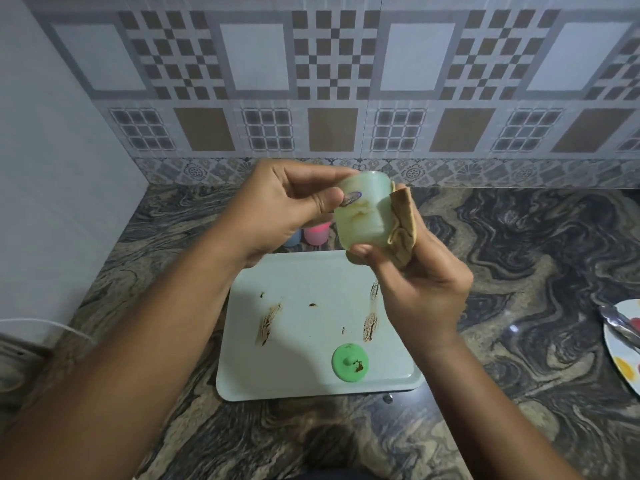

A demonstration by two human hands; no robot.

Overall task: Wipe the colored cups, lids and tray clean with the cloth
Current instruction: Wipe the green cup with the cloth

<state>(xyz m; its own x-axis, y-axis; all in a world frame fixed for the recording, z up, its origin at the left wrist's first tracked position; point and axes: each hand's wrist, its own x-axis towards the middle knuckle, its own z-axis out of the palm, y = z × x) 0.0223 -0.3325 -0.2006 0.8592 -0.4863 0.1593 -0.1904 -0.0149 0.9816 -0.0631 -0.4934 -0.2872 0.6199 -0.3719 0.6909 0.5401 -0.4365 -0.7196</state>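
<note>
Between your two hands, above the far edge of the tray point(311, 386), you hold the pale green cup point(363, 209) tilted on its side. Your left hand point(277, 209) grips its upper end, fingers curled closed around the rim, thumb across the printed label. Your right hand point(422, 292) closes on the cloth point(403, 220), pressing it against the cup's right side, thumb under the lower end. Below your right wrist, the green lid point(349, 362) lies on the tray, marked with a brown spot. Brown smears cross the tray surface below both hands. Behind your left hand, a pink cup point(317, 234) and a blue cup point(292, 239) stand on the counter point(519, 237), partly hidden
</note>
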